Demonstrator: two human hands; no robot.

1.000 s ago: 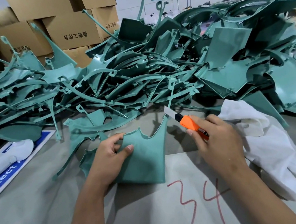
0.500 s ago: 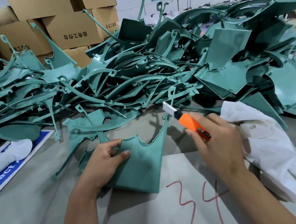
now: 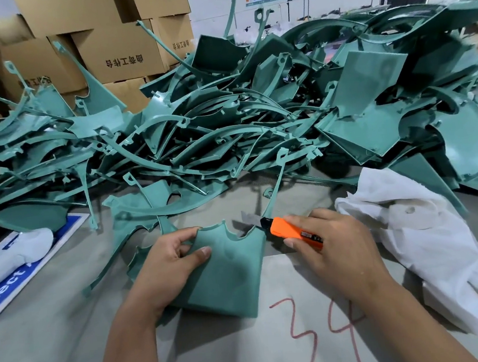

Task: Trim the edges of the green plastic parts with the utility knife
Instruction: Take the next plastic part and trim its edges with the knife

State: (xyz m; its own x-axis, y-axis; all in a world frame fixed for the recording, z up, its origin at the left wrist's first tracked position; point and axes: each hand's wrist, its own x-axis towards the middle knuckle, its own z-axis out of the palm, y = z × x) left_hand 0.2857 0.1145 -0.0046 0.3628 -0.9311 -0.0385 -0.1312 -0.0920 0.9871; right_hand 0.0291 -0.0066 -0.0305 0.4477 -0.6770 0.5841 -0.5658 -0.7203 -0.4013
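Nearest the camera, a red "34" (image 3: pixel 325 333) is scrawled on a pale sheet covering the grey bench (image 3: pixel 43 345). Just beyond it, the green plastic part (image 3: pixel 229 272) being worked lies flat-ish on the bench, between the two hands & slightly left of centre. Its body is a smooth, matte, gently curved panel; a scalloped top edge w/ a small spike is seen, and from the upper right corner a thin strut runs up and away toward the pile. The long axis is judged to run near-to-far.

The left hand (image 3: pixel 167 263) is curled on the part's left upper edge, thumb pressed on the face, fingers hooked over the rim, so the part is pinned. The right hand (image 3: pixel 337 247) is wrapped round an orange utility knife (image 3: pixel 292 231), blade extended & pointing left, tip at or just beside the corner where strut meets panel; actual contact can't be told. The right hand is the nearer one to that edge, so the next cut is judged to be along the right-hand edge/strut base, w/ the blade close to the left fingers, a slip risk.

To the right a crumpled white cloth (image 3: pixel 430 238) is seen, soft & wrinkled. At far left, a blue-and-white sign (image 3: pixel 8 284) lies under a white bundle. Farther back, a tangled pile of green parts (image 3: pixel 227 129) is heaped: thin arcs, tabs, flat glossy panels. Behind, brown cardboard boxes (image 3: pixel 120 49) are stacked.
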